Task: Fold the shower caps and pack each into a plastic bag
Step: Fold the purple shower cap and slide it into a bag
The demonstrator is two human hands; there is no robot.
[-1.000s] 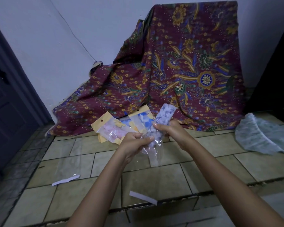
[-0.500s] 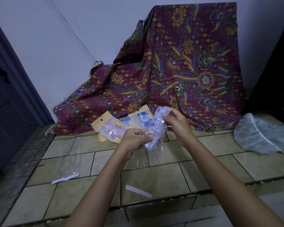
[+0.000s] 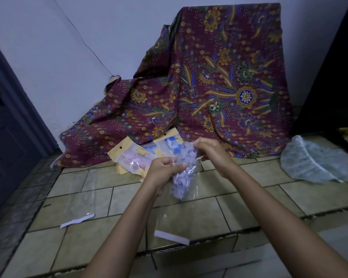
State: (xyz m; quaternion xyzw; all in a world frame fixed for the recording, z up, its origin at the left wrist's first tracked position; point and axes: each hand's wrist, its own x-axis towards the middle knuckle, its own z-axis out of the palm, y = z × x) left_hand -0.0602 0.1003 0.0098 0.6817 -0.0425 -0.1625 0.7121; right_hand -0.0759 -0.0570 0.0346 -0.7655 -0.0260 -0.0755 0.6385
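We take this for a room in a home, used for small hand packing. We see a tiled floor [image 3: 189,215] with a low step, a plain painted wall [image 3: 78,47] with a thin wire running down it, and a dark door [image 3: 6,137] at the left. A batik cloth [image 3: 219,83] is draped over something against the wall. Packed bags [image 3: 133,157] and a loose cap [image 3: 313,163] lie on the tiles.
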